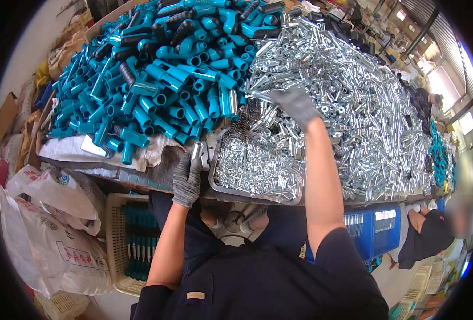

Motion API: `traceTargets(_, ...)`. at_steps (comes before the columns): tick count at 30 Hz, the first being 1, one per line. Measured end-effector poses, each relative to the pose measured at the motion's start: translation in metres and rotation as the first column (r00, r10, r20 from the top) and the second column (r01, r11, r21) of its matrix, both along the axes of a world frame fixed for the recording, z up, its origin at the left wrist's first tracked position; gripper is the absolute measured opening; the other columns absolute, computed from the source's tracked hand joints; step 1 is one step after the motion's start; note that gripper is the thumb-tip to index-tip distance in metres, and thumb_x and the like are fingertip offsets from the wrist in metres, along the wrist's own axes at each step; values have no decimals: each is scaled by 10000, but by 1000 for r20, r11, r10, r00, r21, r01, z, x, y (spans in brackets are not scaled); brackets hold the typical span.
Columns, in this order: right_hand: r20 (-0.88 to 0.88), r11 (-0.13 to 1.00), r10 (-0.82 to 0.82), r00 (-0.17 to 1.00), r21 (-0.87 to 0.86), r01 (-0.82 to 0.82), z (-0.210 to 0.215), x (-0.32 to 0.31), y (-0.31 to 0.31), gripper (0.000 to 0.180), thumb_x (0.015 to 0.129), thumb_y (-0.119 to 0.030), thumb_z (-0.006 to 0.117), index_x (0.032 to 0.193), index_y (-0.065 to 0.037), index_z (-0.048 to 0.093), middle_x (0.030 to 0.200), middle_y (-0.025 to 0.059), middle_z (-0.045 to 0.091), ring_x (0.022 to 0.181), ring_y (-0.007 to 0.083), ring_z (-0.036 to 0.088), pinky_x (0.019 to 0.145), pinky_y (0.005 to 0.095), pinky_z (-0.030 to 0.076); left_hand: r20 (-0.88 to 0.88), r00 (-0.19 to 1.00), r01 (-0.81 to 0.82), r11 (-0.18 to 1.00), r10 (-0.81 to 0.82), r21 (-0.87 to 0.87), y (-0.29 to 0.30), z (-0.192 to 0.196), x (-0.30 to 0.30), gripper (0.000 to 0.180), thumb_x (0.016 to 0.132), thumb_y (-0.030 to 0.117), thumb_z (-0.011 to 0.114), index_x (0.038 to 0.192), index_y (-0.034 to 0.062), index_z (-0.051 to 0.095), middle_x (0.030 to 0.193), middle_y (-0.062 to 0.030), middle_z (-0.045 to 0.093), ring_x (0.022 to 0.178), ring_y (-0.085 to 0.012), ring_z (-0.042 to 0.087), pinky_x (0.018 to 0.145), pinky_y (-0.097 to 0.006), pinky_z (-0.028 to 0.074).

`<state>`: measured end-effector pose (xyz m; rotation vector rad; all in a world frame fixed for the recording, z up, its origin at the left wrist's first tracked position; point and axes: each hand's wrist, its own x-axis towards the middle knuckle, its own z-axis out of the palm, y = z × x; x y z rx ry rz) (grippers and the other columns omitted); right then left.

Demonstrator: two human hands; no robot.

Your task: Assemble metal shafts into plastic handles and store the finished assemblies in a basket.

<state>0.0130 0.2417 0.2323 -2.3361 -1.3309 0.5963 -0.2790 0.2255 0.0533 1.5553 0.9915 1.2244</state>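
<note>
My left hand [187, 180], in a grey knit glove, is at the table's near edge. Its fingers are closed round a short shiny metal tube [196, 151], beside a small metal fixture [205, 160]. My right hand [296, 106], also gloved in grey, reaches over the heap of silver metal parts [348, 101]. Its fingers point left and are pressed together among the parts; what they pinch, if anything, is too small to name. Dark coil springs [245, 118] lie just left of it. Below them, a metal tray [215, 184] holds many small silver pieces.
Teal plastic handles [162, 80], some with black grips, are heaped at the left. White sacks [55, 229] and a cream crate [114, 240] with teal tools stand below on the left. Blue bins [385, 234] sit under the table at right. Another person [433, 234] sits farther right.
</note>
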Motion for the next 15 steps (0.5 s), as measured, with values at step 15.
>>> traceTargets(15, -374, 796, 482, 792, 565, -217, -70, -81, -149, 412, 846, -317, 652, 1112, -23, 541, 931, 67, 619, 825, 164, 591, 765, 315, 476, -201, 905, 395, 915, -374, 77, -71, 51, 16, 388, 872, 267, 643, 1146, 1, 575, 886, -144, 663, 793, -230, 645, 722, -336, 502)
